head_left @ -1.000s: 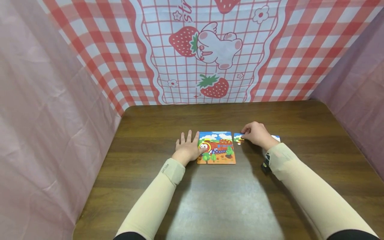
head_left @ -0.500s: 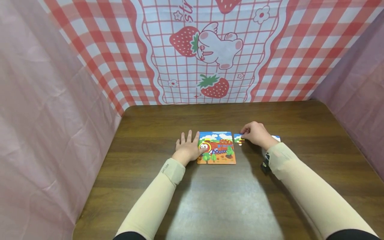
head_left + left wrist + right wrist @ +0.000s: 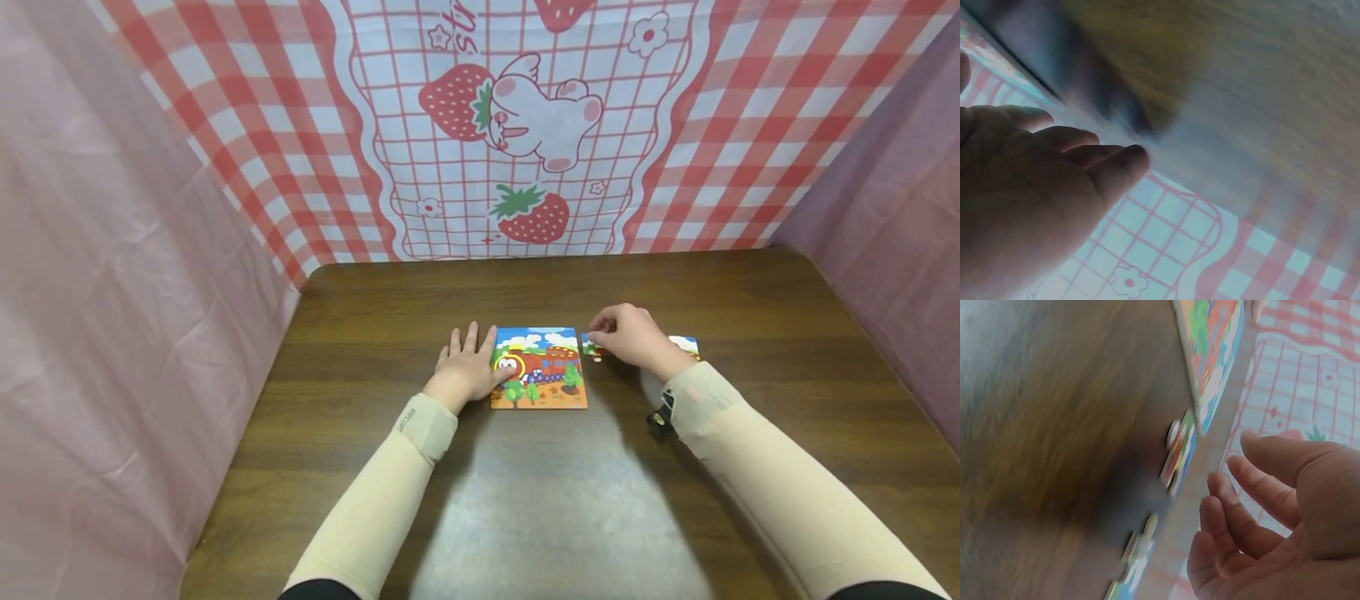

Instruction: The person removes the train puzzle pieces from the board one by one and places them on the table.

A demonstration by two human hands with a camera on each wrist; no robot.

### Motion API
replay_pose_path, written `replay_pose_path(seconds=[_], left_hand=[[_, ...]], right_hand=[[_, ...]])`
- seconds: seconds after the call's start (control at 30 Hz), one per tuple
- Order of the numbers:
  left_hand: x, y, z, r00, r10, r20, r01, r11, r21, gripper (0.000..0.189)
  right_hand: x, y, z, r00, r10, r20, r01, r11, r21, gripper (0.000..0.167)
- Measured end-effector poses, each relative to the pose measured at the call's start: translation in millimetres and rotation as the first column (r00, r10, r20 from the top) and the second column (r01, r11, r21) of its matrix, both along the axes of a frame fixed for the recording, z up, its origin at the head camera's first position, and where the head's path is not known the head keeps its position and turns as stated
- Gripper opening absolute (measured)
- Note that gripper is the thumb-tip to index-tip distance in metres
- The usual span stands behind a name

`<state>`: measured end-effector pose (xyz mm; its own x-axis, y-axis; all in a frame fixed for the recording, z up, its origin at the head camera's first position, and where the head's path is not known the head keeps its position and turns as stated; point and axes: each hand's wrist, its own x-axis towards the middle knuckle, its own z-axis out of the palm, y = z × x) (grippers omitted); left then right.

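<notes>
A square puzzle picture (image 3: 542,379) of a red train under a blue sky lies flat on the table. My left hand (image 3: 465,371) rests along its left edge, fingers spread and thumb over the train's face. Right of the picture, my right hand (image 3: 633,337) hovers over loose puzzle pieces. One piece (image 3: 587,348) shows beside the picture's upper right corner, another (image 3: 684,343) behind the wrist. In the right wrist view, thumb and fingers curve loosely and stand apart, with nothing visible between them; a jigsaw piece (image 3: 1179,450) and further pieces (image 3: 1138,565) lie beyond.
The brown wooden table (image 3: 337,467) has a checked strawberry-print cloth (image 3: 525,150) hanging behind it. Pink curtains (image 3: 112,292) hang at both sides. A small black device (image 3: 660,419) sits under the right wrist.
My right hand has shifted slightly left over the pieces, uncovering a bit more of the one on the right. The left hand and the picture hold their place; the head view shifts slightly.
</notes>
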<state>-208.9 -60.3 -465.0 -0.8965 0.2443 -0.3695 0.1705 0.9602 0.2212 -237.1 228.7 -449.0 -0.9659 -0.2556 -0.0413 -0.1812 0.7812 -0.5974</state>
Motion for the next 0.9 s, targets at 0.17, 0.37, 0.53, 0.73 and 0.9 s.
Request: replay_pose_path(seconds=[0.17,0.37,0.53,0.73,0.9], left_hand=[[11.8,8.1,5.0,0.993,-0.09,-0.074,0.09,0.996,-0.001,0.079],[30.9,27.0,10.8,0.978,-0.188,-0.095,0.186,0.982,-0.033,0.075],[42.8,39.4,8.3,0.969,-0.236,-0.067,0.232,0.971,-0.063,0.076],[46.7,47.3,-0.2,0.961,-0.27,-0.055,0.263,0.959,-0.106,0.078],[50.4,47.9,-3.6,0.965,-0.26,-0.043,0.252,0.958,-0.138,0.079]], right_hand=[[7.6,-11,-2.4,0.998,0.057,0.015,-0.057,0.998,0.006,0.02],[17.5,-26,-7.1,0.991,0.131,-0.008,-0.131,0.991,0.014,0.026],[22.2,-33,-8.0,0.983,0.182,0.001,-0.182,0.983,0.02,0.03],[22.5,-36,-8.9,0.98,0.199,-0.005,-0.198,0.978,0.059,0.038],[21.2,-38,-9.3,0.976,0.217,-0.011,-0.216,0.972,0.09,0.043]])
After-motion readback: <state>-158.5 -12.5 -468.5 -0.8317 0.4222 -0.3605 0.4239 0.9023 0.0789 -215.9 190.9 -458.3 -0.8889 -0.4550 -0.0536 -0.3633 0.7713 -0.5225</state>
